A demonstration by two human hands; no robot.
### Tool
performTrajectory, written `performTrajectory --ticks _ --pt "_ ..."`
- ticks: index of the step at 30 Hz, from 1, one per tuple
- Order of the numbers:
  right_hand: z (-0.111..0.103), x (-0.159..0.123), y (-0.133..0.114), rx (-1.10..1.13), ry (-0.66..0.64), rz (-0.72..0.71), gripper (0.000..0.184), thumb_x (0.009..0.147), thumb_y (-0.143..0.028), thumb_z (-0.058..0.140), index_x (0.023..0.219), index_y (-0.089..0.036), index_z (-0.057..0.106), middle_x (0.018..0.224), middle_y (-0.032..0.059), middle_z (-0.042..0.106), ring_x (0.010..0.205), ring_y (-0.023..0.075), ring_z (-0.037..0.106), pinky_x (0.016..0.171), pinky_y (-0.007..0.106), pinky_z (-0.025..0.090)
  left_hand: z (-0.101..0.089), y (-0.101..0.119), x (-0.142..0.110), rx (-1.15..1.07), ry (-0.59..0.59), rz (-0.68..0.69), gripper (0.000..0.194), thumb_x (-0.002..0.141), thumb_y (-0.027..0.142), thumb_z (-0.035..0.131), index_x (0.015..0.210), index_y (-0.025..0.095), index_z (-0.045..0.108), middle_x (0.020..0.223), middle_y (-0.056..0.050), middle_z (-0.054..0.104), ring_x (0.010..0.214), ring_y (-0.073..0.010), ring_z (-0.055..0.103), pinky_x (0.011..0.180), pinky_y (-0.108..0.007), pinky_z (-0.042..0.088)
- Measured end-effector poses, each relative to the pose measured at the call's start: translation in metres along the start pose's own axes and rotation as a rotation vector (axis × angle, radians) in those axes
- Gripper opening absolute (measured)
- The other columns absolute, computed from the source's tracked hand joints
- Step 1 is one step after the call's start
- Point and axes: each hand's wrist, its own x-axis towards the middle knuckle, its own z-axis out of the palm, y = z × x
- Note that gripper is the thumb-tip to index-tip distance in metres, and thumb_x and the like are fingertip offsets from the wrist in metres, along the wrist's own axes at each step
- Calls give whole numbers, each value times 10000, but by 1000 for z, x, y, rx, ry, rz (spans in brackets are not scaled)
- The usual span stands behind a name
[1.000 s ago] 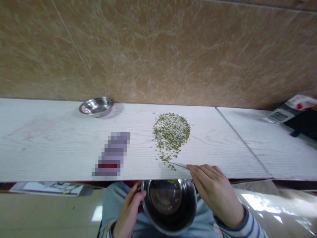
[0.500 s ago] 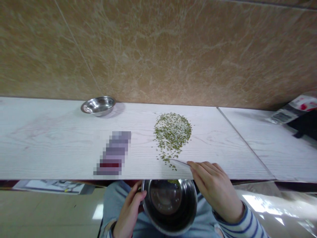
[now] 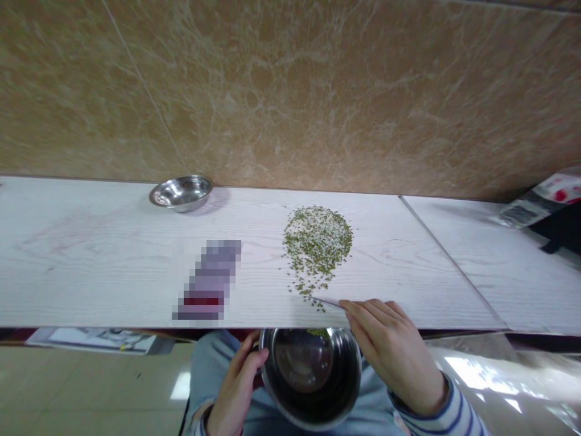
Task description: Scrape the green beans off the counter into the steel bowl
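Observation:
My left hand (image 3: 239, 378) grips the left rim of a deep stainless steel bowl (image 3: 313, 399), with the thumb over the edge. The bowl is in front of my lap, its far rim at the counter's front edge, and a few green beans show inside at the far side. Pinched in my right hand (image 3: 390, 345) is a thin metal tool (image 3: 327, 302), whose exact kind I cannot make out. Its tip touches the counter among stray beans at the near end of a spread of small green beans (image 3: 318, 242) mixed with white grains.
A small shallow steel bowl (image 3: 181, 195) stands near the wall at the left. Left of the beans lies a blurred-out purplish object (image 3: 209, 278). A clear plastic packet (image 3: 521, 212) and a black object (image 3: 563, 227) are at the far right of the white counter (image 3: 91, 260).
My right hand has shifted slightly left and toward me with the thin metal tool, whose tip is slightly lower. My left hand and the deep bowl stay put.

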Motion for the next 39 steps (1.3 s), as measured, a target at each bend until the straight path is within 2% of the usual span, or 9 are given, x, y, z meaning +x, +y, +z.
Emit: performTrajectory --ticks 7,16,23,29,35,39 --pt "0 1 4 -33 4 12 246 1029 -198 421 1125 -181 647 938 23 744 827 176 660 721 323 396 1 0 -1 -40 -3 3 604 709 428 732 1255 189 634 1283 -95 703 1143 -297 630 755 -317 531" --pt "0 4 7 -40 24 14 256 1033 -206 419 1122 -167 656 931 33 746 821 169 665 718 318 406 2 2 -2 -46 30 -7 662 659 429 763 1251 162 637 1298 -124 694 1155 -322 624 748 -335 531" --pt "-2 4 3 -5 -6 7 242 1024 -190 434 1120 -172 656 932 28 746 820 175 664 715 329 409 2 2 -3 -27 27 2 609 709 428 728 1256 177 639 1272 -100 707 1066 -281 659 704 -307 531" --pt "-4 4 1 -1 -10 -8 248 1022 -185 431 1129 -189 655 912 28 744 802 170 658 710 319 400 2 3 -4 -19 14 -5 656 694 432 734 1280 164 613 1263 -112 708 1008 -279 676 661 -306 525" --pt "-4 7 1 -1 -22 -26 251 1017 -177 426 1120 -185 655 903 22 742 801 169 659 706 318 403 3 3 -4 -22 21 1 662 686 448 723 1279 173 613 1183 -102 740 985 -283 687 684 -323 527" --pt "-3 8 4 -20 -23 -13 253 1017 -178 430 1118 -183 662 904 29 744 810 171 664 704 324 405 4 6 -6 -12 36 -4 688 659 435 743 1276 158 614 1239 -119 719 1026 -294 675 698 -325 529"
